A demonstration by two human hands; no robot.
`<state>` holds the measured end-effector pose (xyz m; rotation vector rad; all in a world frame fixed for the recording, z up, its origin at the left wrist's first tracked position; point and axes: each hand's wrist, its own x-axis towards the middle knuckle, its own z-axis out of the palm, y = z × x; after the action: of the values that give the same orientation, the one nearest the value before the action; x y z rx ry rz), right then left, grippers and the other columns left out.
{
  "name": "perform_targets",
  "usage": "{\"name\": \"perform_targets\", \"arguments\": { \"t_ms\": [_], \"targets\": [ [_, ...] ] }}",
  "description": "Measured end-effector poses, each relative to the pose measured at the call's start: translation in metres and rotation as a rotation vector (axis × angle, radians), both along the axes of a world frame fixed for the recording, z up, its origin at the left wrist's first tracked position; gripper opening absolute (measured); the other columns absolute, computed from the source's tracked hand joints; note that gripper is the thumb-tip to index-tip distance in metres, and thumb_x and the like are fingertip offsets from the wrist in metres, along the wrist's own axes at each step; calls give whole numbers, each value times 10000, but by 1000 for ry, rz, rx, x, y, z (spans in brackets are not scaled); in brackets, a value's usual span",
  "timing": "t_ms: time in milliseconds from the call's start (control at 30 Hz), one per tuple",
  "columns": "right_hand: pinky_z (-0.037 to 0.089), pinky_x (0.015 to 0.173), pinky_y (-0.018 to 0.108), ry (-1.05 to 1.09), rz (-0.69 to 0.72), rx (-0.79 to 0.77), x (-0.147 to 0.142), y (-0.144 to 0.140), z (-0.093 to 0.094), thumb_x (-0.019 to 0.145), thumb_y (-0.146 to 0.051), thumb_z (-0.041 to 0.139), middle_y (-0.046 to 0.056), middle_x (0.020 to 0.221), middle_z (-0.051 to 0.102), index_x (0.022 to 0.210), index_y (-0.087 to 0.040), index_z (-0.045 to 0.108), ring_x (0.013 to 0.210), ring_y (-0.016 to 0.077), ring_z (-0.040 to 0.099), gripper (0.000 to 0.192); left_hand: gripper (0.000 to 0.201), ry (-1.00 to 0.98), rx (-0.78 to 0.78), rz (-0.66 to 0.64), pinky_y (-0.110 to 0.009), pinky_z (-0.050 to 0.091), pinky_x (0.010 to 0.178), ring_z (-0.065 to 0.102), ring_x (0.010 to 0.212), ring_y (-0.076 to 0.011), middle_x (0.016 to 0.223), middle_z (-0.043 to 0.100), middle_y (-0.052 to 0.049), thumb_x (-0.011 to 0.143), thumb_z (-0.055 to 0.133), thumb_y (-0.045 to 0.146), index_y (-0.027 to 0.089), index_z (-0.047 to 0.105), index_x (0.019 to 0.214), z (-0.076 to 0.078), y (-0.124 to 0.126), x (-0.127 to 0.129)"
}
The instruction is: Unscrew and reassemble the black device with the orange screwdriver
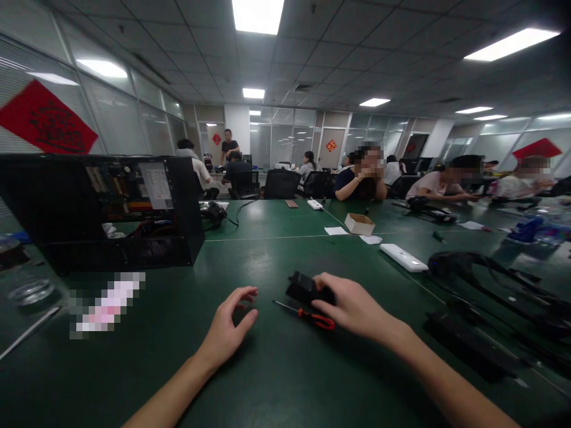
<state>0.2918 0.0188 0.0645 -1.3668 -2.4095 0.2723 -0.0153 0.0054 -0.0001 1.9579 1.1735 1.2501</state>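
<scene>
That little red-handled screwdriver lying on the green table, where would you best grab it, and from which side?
Probably by the red handle, the thickest part, pinched across its width from above. The screwdriver lies flat on the table, its thin shaft pointing left toward the left hand. The handle end sits right under the right hand, which rests on a black device, so that hand is nearest.

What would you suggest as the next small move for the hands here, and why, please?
Probably the left hand should reach for the screwdriver. The right hand already rests on the small black part, the red-handled screwdriver lies free on the green table beside it, and the left hand is curled and holds nothing that shows.
</scene>
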Motion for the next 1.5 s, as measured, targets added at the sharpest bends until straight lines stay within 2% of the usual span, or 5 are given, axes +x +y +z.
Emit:
{"name": "perform_targets", "arguments": {
  "t_ms": [267,533,767,1033,1500],
  "targets": [
    [458,910,387,55,317,41,-52,-24,-43,943,-375,616,92,1259,670,1091,-215,600,1066,250,629,218,277,209,-101,-164,-366,508,948,652,1060,-260,1126,707,-67,837,722,323,227,703,1097,11,-9,8],
    [500,836,346,34,121,-74,-5,9,-48,909,-347,634,86,1054,679,1137,-207,686,956,232,638,272,229,276,-98,-193,-377,488,1003,643,1107,-251,1180,689,-73,933,633,333,243,717,1126,17,-9,11],
    [486,821,324,290,56,-81,-19,12,-60,981,-295,504,85,999,669,1037,-169,676,898,198,642,221,443,150,-130,87,-418,549,947,630,1160,-277,1338,620,-136,977,504,355,215,533,1396,3,-2,7],
    [471,837,318,472,120,-234,-41,-12,-60,989,-329,513,53,996,714,1062,-195,642,902,196,663,200,987,361,-275,-141,-550,249,1235,339,1476,-382,1607,374,-149,670,847,364,224,388,1533,5,-15,10],
    [509,848,326,627,100,-311,-41,-10,-61,980,-408,526,54,1002,744,1061,-204,690,915,210,685,274,953,409,-256,-207,-557,251,1236,324,1487,-375,1630,341,-125,720,817,346,262,358,1551,5,-15,6]
  ]
}}
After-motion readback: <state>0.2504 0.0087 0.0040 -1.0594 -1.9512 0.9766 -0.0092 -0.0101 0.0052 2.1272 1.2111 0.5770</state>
